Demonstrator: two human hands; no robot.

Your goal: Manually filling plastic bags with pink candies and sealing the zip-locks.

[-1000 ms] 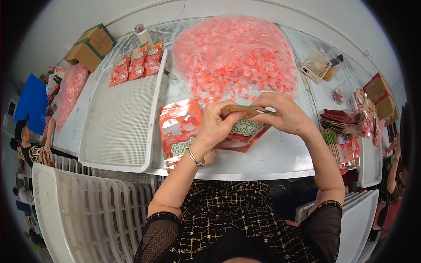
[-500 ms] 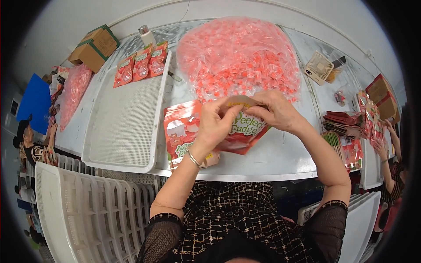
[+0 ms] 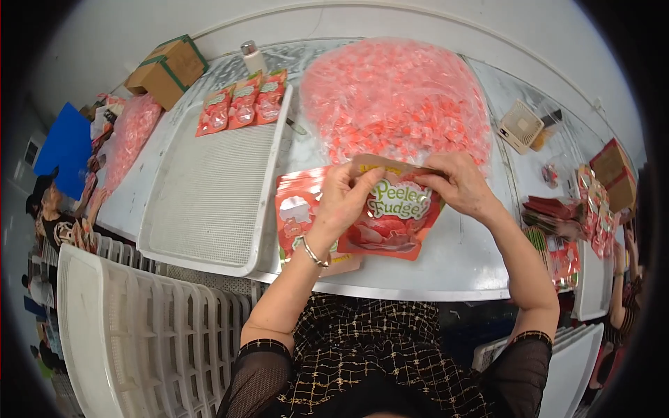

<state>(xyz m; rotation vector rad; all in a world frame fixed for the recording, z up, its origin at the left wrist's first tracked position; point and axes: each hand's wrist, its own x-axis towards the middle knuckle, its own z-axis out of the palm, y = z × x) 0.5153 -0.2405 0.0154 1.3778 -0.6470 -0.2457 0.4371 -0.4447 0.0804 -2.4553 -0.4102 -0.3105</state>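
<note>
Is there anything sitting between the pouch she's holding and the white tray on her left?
Nothing visible does. Both hands, left and right, grip the red pouch at its top edge. A stack of pouches lies under it, beside the white tray, whose near part is bare.

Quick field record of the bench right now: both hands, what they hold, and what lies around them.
left hand: pinching the top edge of the red pouch
right hand: gripping the same top edge
red pouch: held upright over the table
under it: flat red pouches
behind: big clear bag of pink sweets
left side: white mesh tray with three filled pouches at its far end
</note>
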